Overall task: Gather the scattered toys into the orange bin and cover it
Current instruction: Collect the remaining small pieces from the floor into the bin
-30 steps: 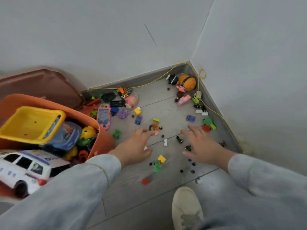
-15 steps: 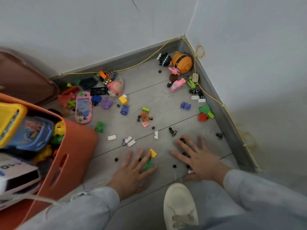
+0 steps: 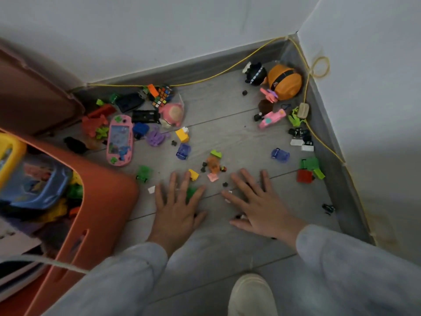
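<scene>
The orange bin (image 3: 100, 201) stands at the left, holding a yellow basket (image 3: 9, 153), a blue toy and other pieces. Small toys lie scattered across the grey floor: a pink handheld game (image 3: 119, 140), a colour cube (image 3: 163, 96), a pink plush (image 3: 173, 114), a yellow block (image 3: 182, 134), an orange round toy (image 3: 284, 82) in the corner. My left hand (image 3: 177, 208) lies flat with fingers spread over a green piece (image 3: 191, 192). My right hand (image 3: 257, 204) lies flat beside it, fingers spread over small dark bits.
A brown lid-like panel (image 3: 34, 94) leans on the wall at the left, behind the bin. A yellow cord (image 3: 205, 78) runs along the baseboard round the corner. My shoe (image 3: 252, 295) is at the bottom. Green and red blocks (image 3: 309, 169) sit by the right wall.
Both hands pulled back toward me and then slid forward again, flat on the floor, pushing small pieces. The view shifted right, so less of the bin shows.
</scene>
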